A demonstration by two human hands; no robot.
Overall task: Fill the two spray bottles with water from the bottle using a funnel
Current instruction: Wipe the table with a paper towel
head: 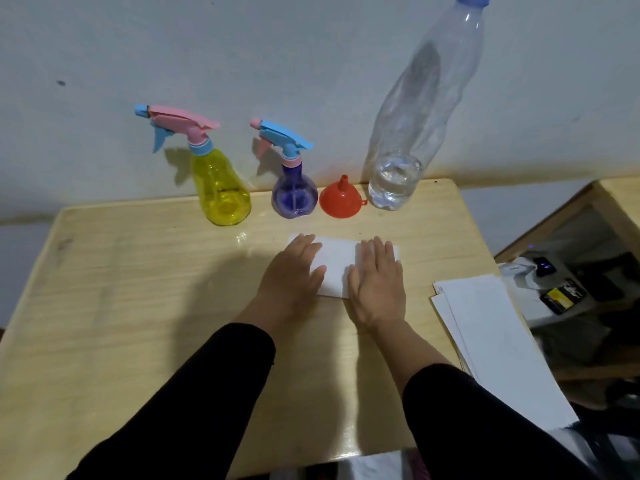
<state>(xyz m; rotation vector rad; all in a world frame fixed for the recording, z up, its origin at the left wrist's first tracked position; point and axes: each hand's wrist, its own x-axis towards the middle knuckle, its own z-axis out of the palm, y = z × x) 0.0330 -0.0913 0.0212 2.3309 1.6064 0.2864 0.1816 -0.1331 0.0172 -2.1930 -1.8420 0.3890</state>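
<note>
On bench (138,306), L hand (294,271) & R hand (379,282) lie flat, fingers straight, pressing white paper (337,265); nothing gripped.

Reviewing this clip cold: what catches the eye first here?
Both hands, left hand and right hand, lie flat on a white paper at the table's middle. Behind them, along the wall, stand a yellow spray bottle, a purple spray bottle, an upturned red funnel and a tall water bottle.

Head camera looks steeply down, close over the table (104,271).
</note>
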